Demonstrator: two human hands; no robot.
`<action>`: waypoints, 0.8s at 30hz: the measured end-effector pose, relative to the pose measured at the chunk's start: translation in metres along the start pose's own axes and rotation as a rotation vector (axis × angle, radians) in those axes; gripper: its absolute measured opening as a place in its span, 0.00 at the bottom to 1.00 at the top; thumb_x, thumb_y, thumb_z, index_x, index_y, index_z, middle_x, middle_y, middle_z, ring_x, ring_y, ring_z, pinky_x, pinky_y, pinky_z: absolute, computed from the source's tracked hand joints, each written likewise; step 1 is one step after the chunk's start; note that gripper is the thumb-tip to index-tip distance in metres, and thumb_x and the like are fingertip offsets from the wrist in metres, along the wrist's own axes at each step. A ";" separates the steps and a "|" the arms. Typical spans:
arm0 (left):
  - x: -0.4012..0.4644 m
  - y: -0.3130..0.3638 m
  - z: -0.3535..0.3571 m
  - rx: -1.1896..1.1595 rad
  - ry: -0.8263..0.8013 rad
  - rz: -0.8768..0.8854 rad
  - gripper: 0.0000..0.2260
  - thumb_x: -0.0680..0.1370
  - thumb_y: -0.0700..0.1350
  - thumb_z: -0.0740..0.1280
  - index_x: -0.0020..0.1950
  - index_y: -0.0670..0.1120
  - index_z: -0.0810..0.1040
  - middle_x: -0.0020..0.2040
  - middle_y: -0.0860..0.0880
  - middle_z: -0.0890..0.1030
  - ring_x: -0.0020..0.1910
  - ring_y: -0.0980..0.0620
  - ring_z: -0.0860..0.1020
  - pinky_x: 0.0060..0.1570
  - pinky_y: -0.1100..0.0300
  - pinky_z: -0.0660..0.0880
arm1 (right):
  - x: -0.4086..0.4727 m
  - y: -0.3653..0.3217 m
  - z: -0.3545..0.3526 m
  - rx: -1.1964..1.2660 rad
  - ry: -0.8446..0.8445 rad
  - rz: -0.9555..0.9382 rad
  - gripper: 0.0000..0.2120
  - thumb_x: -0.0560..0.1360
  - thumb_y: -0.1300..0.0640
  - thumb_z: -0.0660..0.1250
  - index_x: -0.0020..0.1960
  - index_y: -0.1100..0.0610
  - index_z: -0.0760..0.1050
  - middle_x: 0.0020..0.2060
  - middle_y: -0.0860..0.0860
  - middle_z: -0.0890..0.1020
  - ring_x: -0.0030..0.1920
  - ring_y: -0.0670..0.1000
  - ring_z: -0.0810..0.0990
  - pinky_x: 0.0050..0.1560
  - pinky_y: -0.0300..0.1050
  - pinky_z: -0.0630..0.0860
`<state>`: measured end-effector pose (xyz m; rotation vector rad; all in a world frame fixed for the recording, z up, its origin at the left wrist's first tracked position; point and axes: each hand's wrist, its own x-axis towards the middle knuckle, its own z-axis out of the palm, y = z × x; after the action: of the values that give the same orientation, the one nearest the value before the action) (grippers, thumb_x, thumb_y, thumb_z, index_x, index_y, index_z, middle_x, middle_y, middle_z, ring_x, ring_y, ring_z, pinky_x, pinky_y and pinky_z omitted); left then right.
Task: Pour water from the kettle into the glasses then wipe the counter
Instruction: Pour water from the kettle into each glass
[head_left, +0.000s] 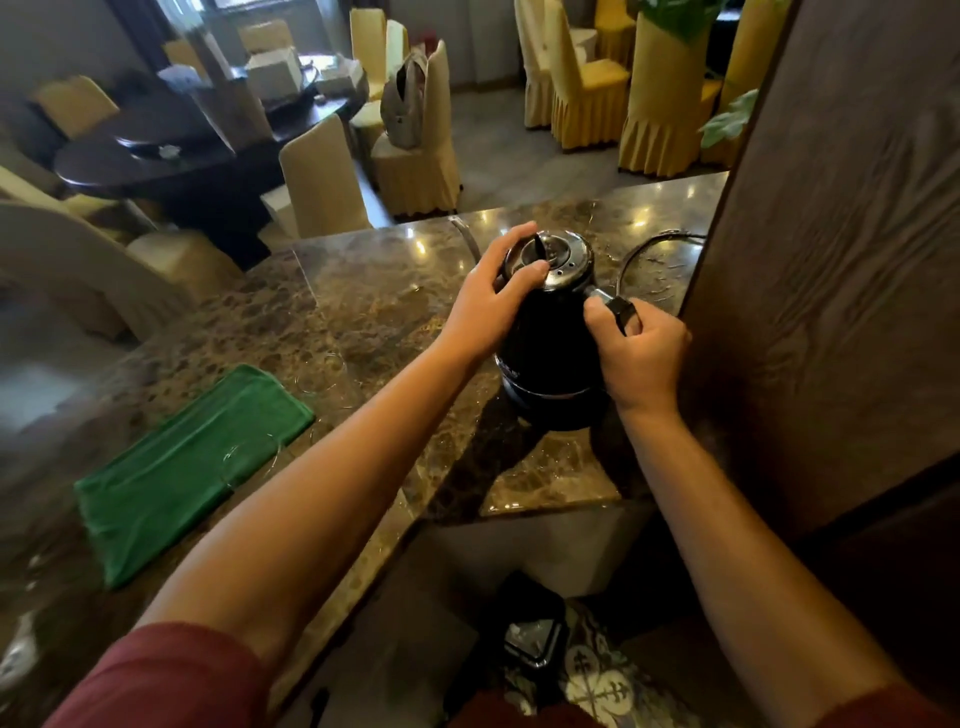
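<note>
While right grip (636, 353) clamps the kettle (545, 338) handle (618, 307) and left grip (491, 304) pinches its lid (561, 254), glasses (322, 371) stand leftward.

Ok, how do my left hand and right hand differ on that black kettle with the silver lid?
The left hand sits on top, thumb and forefinger clasping the silver lid; the right hand is lower, at the side. The left hand's fingers spread wide; the right hand's fingers curl tight round the black handle. Both hold the black kettle, which stands on the brown marble counter.
</note>
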<state>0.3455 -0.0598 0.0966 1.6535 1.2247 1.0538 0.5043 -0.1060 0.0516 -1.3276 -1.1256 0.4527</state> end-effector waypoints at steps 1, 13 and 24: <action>-0.003 0.006 -0.004 -0.006 0.012 0.025 0.21 0.82 0.51 0.66 0.75 0.55 0.70 0.68 0.51 0.76 0.64 0.58 0.76 0.60 0.63 0.75 | 0.000 -0.006 -0.002 0.011 0.002 -0.022 0.24 0.72 0.43 0.70 0.27 0.46 0.59 0.21 0.43 0.63 0.24 0.42 0.60 0.29 0.39 0.59; -0.055 0.066 -0.064 0.134 0.174 0.241 0.24 0.83 0.55 0.62 0.78 0.50 0.65 0.72 0.49 0.73 0.71 0.54 0.72 0.71 0.50 0.71 | -0.009 -0.093 0.004 0.185 -0.114 -0.193 0.21 0.73 0.46 0.72 0.29 0.47 0.64 0.23 0.42 0.67 0.27 0.41 0.63 0.29 0.39 0.61; -0.128 0.062 -0.101 0.217 0.259 0.220 0.26 0.83 0.56 0.60 0.78 0.48 0.63 0.72 0.49 0.72 0.71 0.56 0.71 0.71 0.49 0.70 | -0.070 -0.117 0.016 0.396 -0.321 -0.084 0.16 0.78 0.55 0.74 0.36 0.58 0.74 0.29 0.50 0.74 0.30 0.49 0.71 0.29 0.47 0.70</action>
<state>0.2463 -0.1847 0.1673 1.8957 1.3858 1.3428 0.4220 -0.1842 0.1288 -0.8774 -1.2699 0.8018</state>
